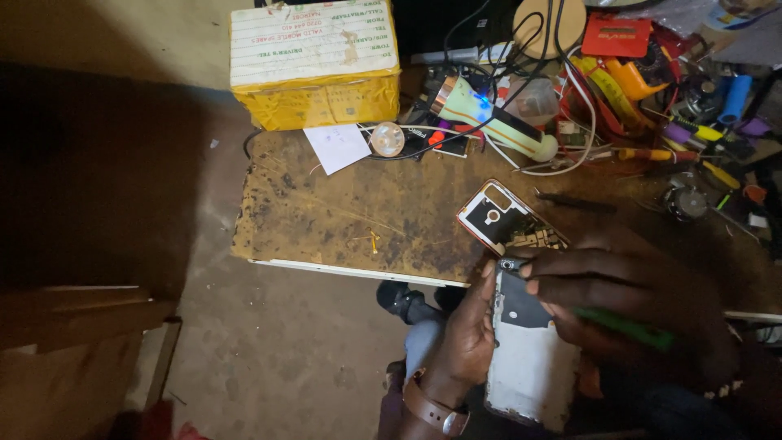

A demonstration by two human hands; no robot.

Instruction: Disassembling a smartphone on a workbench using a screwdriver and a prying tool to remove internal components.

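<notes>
Nearest to the camera, the left hand (468, 330) with a brown wrist strap grips the left edge of an opened phone body (529, 350), which is held over the lap, just below the edge of the worn workbench (342, 212). Over the top of this phone the right hand (619, 285) is closed around a green tool (627, 328), its fingertips touching the small camera part (511, 264). On the bench just above lies a white phone back cover (497, 218). Further behind stand a yellow box (314, 65) and a flashlight (493, 118) among tangled cables.

right hand (627, 293) hiding part of green tool (627, 328), opened phone (529, 350) lower corner in shadow
</notes>
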